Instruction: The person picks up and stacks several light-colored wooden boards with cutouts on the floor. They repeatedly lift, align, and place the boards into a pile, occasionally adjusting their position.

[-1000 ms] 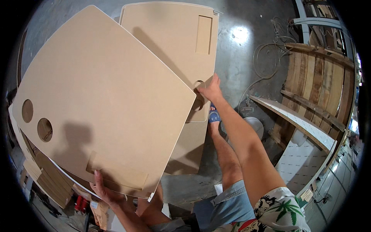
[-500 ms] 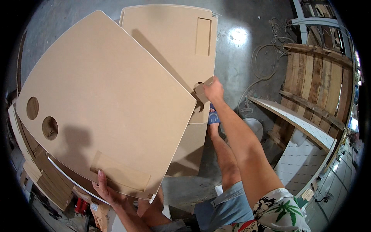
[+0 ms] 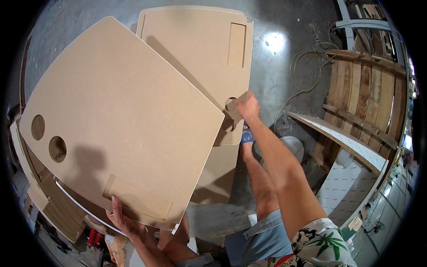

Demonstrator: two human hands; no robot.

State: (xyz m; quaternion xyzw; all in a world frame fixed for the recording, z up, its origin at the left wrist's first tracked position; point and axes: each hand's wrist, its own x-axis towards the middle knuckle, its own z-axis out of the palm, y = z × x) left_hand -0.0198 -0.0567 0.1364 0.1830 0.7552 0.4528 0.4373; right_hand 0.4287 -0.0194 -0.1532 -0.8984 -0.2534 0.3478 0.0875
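A large tan fibreboard panel (image 3: 129, 98) with rounded corners fills the left and middle. Two round holes are near its left edge, and a shallow rectangular recess lies by its near edge. My left hand (image 3: 122, 220) is closed on that near edge, thumb on top beside the recess, fingers hidden below. Partly under this panel lies a second tan panel (image 3: 200, 53), also with a recess and round holes. My right hand (image 3: 249, 107) grips its right edge close to the holes. Below both, another tan board (image 3: 218, 175) shows in part.
Wooden slatted pallets (image 3: 356, 93) lean at the right, with a white-faced panel (image 3: 344, 187) in front. A coiled hose (image 3: 307, 73) lies on the grey concrete floor (image 3: 275, 18). My foot in a blue slipper (image 3: 247, 135) is close to the second panel. Curved boards (image 3: 53, 202) stand at the left.
The second panel has shifted slightly right and nearer, with my right hand on its edge. The top panel's far corner has moved a little left and nearer; my left hand stays almost in place.
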